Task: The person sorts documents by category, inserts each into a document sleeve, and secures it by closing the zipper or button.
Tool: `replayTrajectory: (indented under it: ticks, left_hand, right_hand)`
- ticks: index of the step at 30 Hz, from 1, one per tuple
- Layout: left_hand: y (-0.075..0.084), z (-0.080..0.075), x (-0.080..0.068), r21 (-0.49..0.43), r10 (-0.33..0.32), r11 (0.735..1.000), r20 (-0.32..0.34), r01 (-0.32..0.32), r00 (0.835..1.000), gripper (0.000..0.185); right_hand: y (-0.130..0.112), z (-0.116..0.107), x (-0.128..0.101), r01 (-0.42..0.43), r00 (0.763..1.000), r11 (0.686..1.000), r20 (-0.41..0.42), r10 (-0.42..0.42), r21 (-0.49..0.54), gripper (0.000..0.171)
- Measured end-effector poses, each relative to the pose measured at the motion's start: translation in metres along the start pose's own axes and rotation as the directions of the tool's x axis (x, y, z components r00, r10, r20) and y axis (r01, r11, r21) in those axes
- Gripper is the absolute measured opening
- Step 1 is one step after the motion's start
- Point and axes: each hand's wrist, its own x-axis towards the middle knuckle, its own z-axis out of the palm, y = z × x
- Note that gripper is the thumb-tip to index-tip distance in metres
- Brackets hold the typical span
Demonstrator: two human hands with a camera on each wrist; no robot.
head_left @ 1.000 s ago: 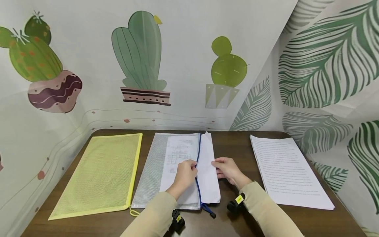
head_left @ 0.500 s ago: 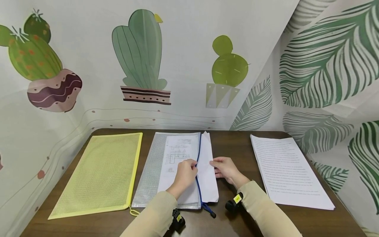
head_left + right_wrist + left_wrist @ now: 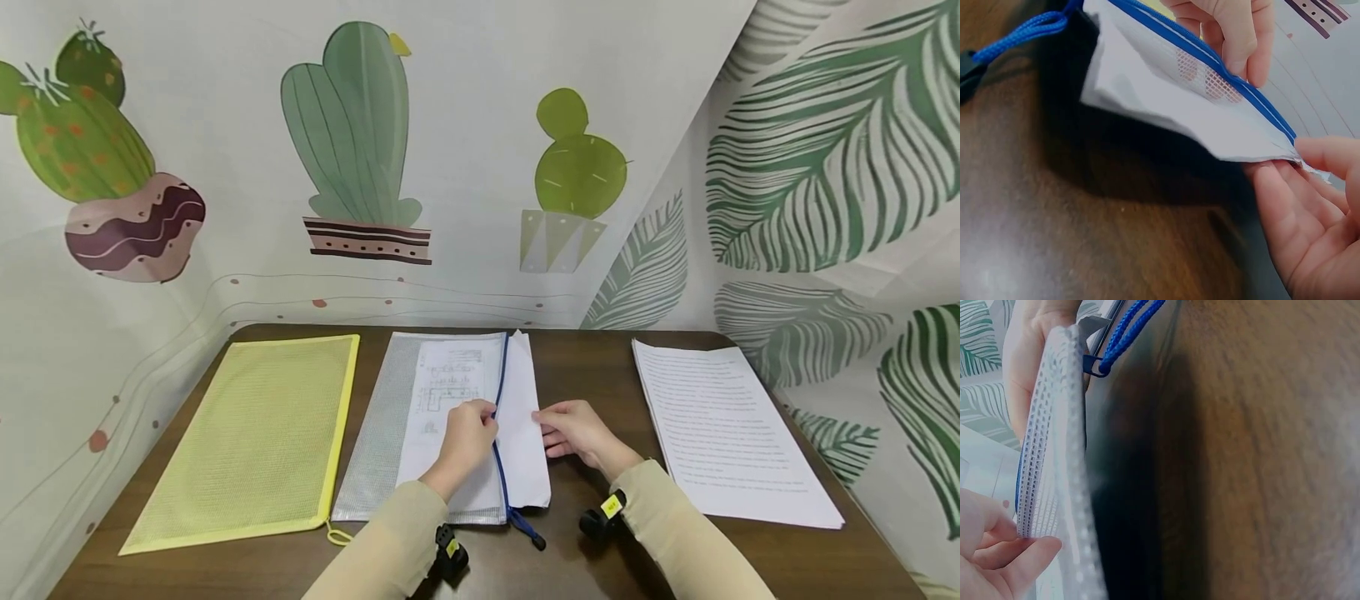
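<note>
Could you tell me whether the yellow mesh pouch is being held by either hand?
No, the yellow mesh pouch lies untouched left of the blue-zippered pouch that both hands work on.

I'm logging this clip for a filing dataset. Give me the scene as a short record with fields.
left hand: pinches the blue zipper edge of the clear mesh pouch
right hand: holds the white sheets that stick out of the pouch's open side
other pouch: yellow mesh pouch, flat, left of the clear one
paper: printed stack at right
surface: dark wooden table
</note>
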Motion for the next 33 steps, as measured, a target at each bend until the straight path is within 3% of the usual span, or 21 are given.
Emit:
replayTrajectory:
  ticks: [9, 33]
  left_hand:
    - [-0.001, 0.001, 0.002, -0.001, -0.007, 1.000, -0.006, 0.007, 1.000, 0.022]
    - [0.005, 0.001, 0.002, -0.012, -0.038, 0.999, -0.002, 0.038, 0.999, 0.023]
  right_hand:
    - [0.003, -0.003, -0.007, 0.025, 0.996, 0.999, 0.088, -0.022, -0.028, 0.040]
    - [0.002, 0.013, -0.003, 0.032, 0.998, 0.999, 0.049, -0.033, 0.006, 0.034]
